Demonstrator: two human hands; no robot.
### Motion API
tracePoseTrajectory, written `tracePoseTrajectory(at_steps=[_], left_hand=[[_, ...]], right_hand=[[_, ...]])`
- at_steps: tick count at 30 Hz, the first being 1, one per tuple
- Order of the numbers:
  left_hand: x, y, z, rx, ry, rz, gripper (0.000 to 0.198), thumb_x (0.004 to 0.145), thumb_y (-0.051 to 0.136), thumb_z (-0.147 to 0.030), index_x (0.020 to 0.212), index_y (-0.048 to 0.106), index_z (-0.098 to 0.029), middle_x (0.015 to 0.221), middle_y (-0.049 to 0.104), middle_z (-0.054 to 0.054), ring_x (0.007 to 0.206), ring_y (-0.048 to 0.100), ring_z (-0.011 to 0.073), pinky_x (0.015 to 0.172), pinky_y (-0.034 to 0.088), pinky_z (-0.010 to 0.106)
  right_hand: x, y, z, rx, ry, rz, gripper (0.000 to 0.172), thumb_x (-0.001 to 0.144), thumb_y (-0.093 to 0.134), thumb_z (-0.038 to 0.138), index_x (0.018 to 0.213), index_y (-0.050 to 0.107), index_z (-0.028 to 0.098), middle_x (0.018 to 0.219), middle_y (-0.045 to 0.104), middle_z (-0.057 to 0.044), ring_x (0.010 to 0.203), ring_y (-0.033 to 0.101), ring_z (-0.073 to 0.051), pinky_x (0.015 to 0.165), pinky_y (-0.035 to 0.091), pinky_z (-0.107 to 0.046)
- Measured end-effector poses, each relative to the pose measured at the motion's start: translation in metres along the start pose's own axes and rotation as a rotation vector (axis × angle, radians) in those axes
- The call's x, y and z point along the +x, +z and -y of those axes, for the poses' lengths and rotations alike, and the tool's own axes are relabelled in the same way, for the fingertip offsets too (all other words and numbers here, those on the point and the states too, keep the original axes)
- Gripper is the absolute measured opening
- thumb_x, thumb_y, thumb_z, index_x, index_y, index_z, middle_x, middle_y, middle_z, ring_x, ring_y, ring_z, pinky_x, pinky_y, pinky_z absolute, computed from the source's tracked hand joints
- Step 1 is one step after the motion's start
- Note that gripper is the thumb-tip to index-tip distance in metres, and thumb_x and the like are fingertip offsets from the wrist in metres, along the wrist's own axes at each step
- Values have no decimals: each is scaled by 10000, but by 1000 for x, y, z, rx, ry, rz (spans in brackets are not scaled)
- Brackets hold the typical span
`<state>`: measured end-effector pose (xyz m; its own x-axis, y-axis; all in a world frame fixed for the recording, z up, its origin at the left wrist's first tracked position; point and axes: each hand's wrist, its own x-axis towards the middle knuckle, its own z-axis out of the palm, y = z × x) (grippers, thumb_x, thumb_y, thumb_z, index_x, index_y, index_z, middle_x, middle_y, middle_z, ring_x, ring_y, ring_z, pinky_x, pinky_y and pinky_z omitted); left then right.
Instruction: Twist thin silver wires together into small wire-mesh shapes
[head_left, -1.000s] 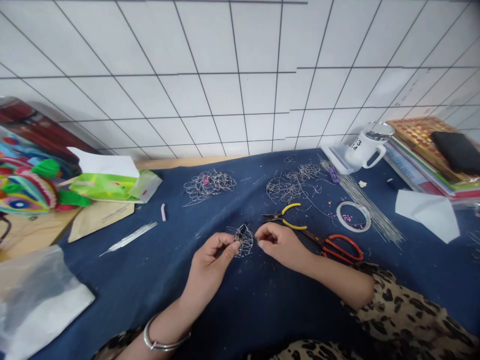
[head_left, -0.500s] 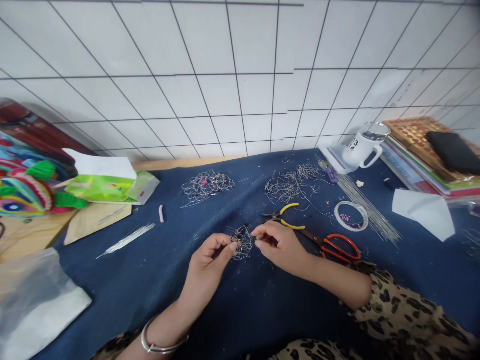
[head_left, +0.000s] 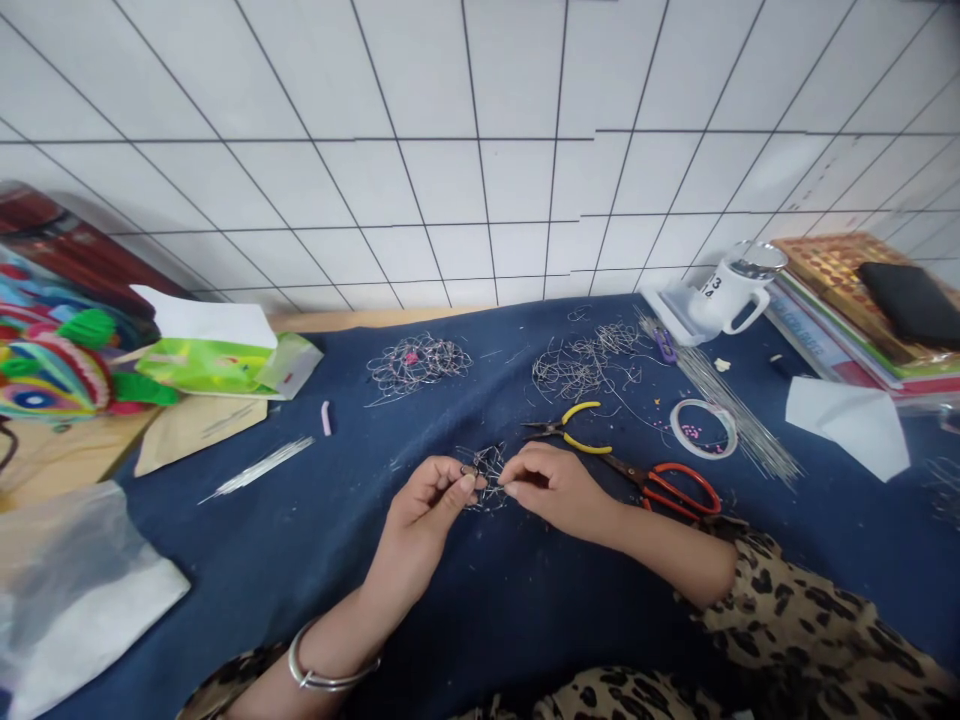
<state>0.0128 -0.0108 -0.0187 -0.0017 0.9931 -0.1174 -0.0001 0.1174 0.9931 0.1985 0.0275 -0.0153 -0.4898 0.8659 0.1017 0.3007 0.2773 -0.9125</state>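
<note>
My left hand (head_left: 429,500) and my right hand (head_left: 551,485) meet over a small tangle of thin wire (head_left: 486,468) on the dark blue cloth (head_left: 337,540). Both pinch the wire piece between thumb and fingertips, left hand on its left edge, right hand on its right edge. A silver bangle (head_left: 319,670) circles my left wrist. Yellow-handled pliers (head_left: 574,428) lie just beyond my right hand. Red-handled scissors (head_left: 664,487) lie to its right.
Two heaps of bent wire (head_left: 416,362) (head_left: 585,365) lie farther back. Straight wires (head_left: 739,415), a tape ring (head_left: 705,428), a white mug (head_left: 731,290), books (head_left: 862,300), white paper (head_left: 844,420), a green packet (head_left: 225,365) and a plastic bag (head_left: 75,590) surround the cloth.
My hands have drawn a little closer together on the wire piece, which now sits lower and more hidden between the fingertips. The view shifted slightly.
</note>
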Motion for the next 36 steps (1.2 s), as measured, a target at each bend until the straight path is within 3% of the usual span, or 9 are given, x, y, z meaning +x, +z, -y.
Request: tracePoseTrajectory(at_steps=[17, 24, 30, 36], left_hand=[[0, 0, -1, -9, -15, 29, 94, 835, 566, -270, 831, 531, -183, 836, 644, 19, 796, 574, 141, 778, 432, 280], [0, 2, -2, -26, -12, 60, 93, 836, 563, -266, 832, 531, -179, 834, 642, 22, 755, 558, 132, 752, 433, 272], [0, 1, -4, -15, 7, 50, 95, 831, 566, -270, 816, 532, -182, 820, 638, 13, 742, 559, 129, 745, 432, 264], [2, -5, -10, 41, 45, 7, 107, 802, 598, -278, 805, 593, -171, 749, 617, 16, 760, 564, 149, 730, 429, 258]], right_hand=[[-2, 0, -3, 58, 69, -33, 147, 737, 522, 94, 851, 574, 172, 793, 546, 7, 686, 516, -95, 648, 427, -213], [-4, 1, -2, -93, 30, 30, 290, 717, 594, 141, 1000, 611, 204, 690, 510, 32, 641, 483, -99, 632, 408, -215], [-4, 4, -4, -81, 10, 29, 129, 728, 579, 110, 820, 638, 178, 691, 523, 24, 650, 499, -94, 645, 403, -211], [-3, -1, -1, 59, 39, 49, 100, 750, 541, 105, 757, 617, 169, 741, 554, 12, 676, 519, -97, 652, 415, -210]])
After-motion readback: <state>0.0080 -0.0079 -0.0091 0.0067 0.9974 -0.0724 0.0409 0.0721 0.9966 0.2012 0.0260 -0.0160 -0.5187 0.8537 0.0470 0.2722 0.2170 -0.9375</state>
